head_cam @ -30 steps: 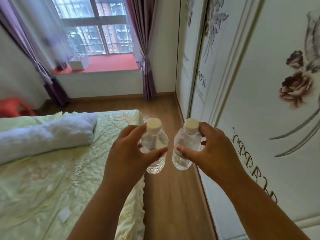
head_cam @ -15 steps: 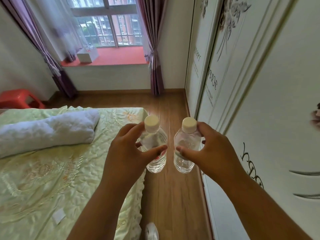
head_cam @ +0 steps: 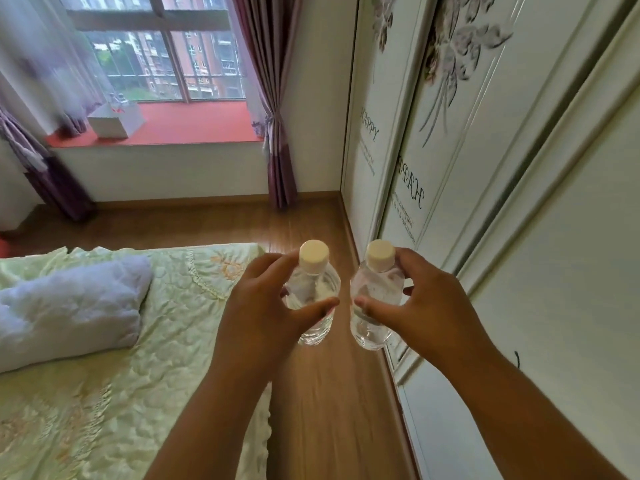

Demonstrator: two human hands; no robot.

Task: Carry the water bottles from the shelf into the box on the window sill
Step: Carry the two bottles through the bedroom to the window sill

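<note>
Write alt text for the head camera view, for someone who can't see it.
Two bare hands each hold an upright clear water bottle with a white cap, the left hand and the right hand, above a wooden floor between a bed and a wardrobe. Ahead, a white box sits on a red window sill.

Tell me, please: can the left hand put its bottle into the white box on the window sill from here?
Probably not yet. The left hand grips its water bottle, but the white box sits far across the room on the red window sill. The wooden floor between looks free to walk.
</note>
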